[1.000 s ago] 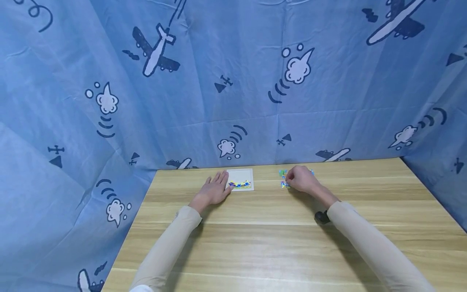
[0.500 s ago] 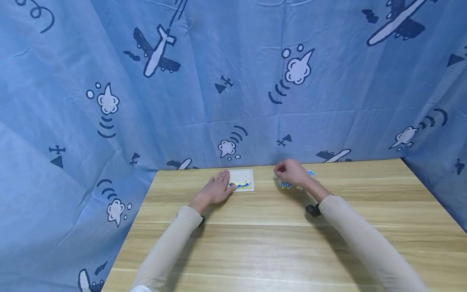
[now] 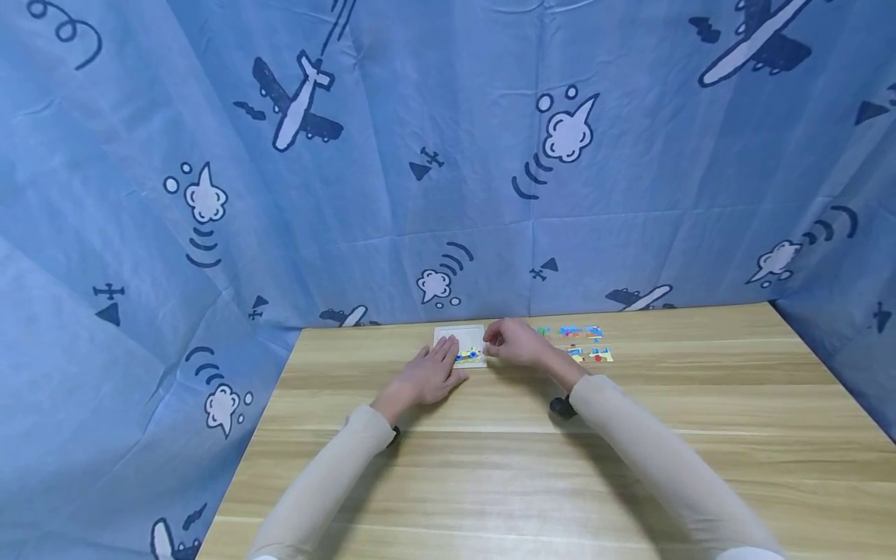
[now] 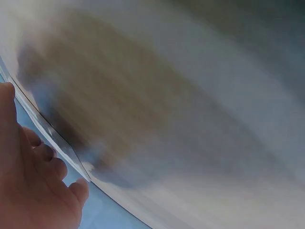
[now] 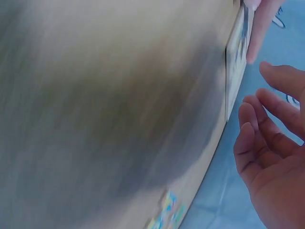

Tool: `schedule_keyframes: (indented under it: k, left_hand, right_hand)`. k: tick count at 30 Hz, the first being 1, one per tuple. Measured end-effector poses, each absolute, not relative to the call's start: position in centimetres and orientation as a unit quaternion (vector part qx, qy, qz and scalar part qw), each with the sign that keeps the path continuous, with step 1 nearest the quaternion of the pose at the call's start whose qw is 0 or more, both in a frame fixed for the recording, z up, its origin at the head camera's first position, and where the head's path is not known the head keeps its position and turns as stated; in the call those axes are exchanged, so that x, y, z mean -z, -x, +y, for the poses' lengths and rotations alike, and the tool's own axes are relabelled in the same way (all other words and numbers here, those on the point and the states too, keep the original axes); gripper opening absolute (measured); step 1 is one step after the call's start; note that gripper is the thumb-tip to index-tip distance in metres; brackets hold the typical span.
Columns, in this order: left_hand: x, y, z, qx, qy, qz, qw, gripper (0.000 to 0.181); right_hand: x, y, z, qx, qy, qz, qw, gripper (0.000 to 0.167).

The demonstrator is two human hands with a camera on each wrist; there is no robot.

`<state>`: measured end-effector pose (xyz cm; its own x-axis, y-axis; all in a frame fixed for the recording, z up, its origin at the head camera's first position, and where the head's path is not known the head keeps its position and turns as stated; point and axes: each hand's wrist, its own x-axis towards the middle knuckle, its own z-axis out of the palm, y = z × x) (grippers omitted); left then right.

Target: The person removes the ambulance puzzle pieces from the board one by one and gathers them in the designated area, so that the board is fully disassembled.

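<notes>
In the head view, my left hand (image 3: 428, 373) rests on the left part of a small white puzzle tray (image 3: 459, 329), fingers stretched. Yellow-and-blue puzzle pieces (image 3: 470, 356) lie along the tray's lower part, partly covered by that hand. My right hand (image 3: 516, 342) is at the tray's right edge, fingers bent. In the right wrist view, a gap shows between its thumb and bent fingers (image 5: 245, 143), and I see nothing held there. In the left wrist view, the left fingers (image 4: 58, 168) lie against the tray edge.
Loose colourful puzzle pieces (image 3: 581, 332) lie right of the right hand, with yellow, blue and red pieces (image 3: 591, 355) in front of them. The wooden table (image 3: 476, 482) ends at a blue curtain (image 3: 483, 218) printed with airplanes.
My right hand has moved left from the loose pieces to the tray's right edge. My left hand has shifted right, covering more of the pieces in the tray.
</notes>
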<state>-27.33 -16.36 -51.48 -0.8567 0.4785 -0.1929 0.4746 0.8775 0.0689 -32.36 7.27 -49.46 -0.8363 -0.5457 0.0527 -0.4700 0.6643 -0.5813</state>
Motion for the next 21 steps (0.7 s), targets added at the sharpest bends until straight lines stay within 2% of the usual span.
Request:
schedule_keyframes:
  k: [8, 21]
  left_hand:
    - [52.1, 26.2, -16.0, -0.001, -0.268, 0.958, 0.104, 0.076]
    - [52.1, 26.0, -16.1, -0.002, -0.265, 0.959, 0.104, 0.074]
  right_hand:
    - [50.7, 32.1, 4.9, 0.269, 0.294, 0.915, 0.066, 0.035]
    - [51.2, 32.3, 4.2, 0.24, 0.301, 0.922, 0.052, 0.035]
